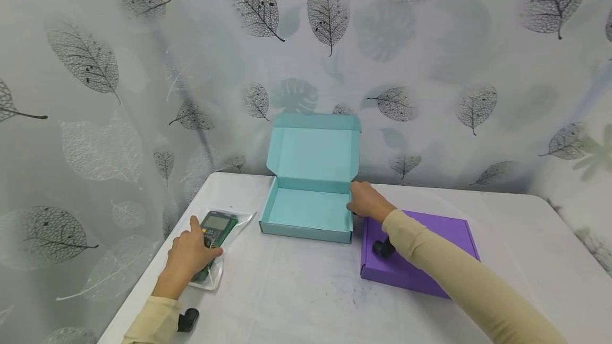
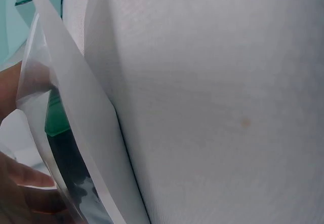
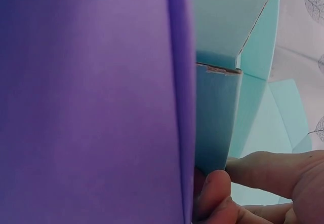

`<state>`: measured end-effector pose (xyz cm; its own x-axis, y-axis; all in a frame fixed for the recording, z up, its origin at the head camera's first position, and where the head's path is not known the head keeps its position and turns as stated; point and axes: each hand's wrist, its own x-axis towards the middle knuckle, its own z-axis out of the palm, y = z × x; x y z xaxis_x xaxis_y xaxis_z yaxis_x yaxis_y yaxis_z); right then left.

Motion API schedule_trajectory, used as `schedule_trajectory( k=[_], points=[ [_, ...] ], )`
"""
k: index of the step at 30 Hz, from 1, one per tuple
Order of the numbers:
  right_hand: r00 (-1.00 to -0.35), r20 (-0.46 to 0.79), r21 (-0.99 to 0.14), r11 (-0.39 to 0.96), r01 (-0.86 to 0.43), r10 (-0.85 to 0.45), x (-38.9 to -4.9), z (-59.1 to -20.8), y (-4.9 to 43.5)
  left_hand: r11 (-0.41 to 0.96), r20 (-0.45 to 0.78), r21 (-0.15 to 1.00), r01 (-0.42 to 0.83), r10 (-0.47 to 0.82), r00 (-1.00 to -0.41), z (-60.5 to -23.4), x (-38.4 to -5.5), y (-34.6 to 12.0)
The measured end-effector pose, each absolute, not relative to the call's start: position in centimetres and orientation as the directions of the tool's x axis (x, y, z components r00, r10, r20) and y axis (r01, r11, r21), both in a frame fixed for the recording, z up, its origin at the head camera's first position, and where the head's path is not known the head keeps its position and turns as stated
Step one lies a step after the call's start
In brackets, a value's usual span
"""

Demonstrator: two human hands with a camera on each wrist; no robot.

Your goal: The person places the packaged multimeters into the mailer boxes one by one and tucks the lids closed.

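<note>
A teal cardboard box (image 1: 313, 208) stands on the table with its lid raised at the back. My right hand (image 1: 368, 200) pinches its right side wall; in the right wrist view, the thumb is on the inner side and curled fingers (image 3: 215, 196) are outside. At the left, a green-edged multimeter (image 1: 217, 224) with a grey display lies in a clear plastic bag (image 1: 217, 275). My left hand (image 1: 191, 251) is over this bag, thumb and fingers spread, partly hiding the multimeter. The left wrist view shows the bag (image 2: 76, 92) edge-on beside the fingers.
A closed purple box (image 1: 430, 280) lies right of the teal box, under my right forearm. White cloth covers the table (image 1: 287, 285). A leaf-patterned curtain (image 1: 306, 62) hangs behind and at the left. Black wrist cameras (image 1: 188, 320) hang below both forearms.
</note>
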<state>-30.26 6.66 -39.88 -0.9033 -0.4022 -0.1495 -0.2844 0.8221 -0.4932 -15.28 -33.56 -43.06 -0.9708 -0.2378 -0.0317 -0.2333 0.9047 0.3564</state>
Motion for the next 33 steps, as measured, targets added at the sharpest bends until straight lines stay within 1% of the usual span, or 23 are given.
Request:
schedule_trajectory(
  k=[7,12,21,28,33],
  points=[
    [-0.899,-0.139,-0.495,0.815,-0.301,-0.416,-30.2,-40.0,6.8,0.899,0.005,0.373,-0.23,-0.25,-0.968,-43.2,-15.1,-33.6],
    [-0.897,-0.139,-0.489,0.817,-0.306,-0.419,-30.4,-40.1,6.8,0.907,0.053,0.374,-0.193,-0.229,-0.972,-42.6,-14.8,-33.5],
    [-0.893,-0.143,-0.491,0.814,-0.311,-0.427,-30.3,-39.9,6.9,0.917,0.166,0.388,-0.093,-0.169,-0.971,-39.8,-14.3,-32.8],
    [-0.893,-0.141,-0.493,0.812,-0.311,-0.428,-30.4,-40.0,7.0,0.929,0.252,0.369,0.021,-0.078,-0.965,-37.4,-14.6,-30.9],
    [-0.896,-0.144,-0.497,0.813,-0.302,-0.421,-30.4,-40.0,7.0,0.925,0.25,0.375,0.06,-0.038,-0.968,-36.1,-15.0,-29.0]
  ],
)
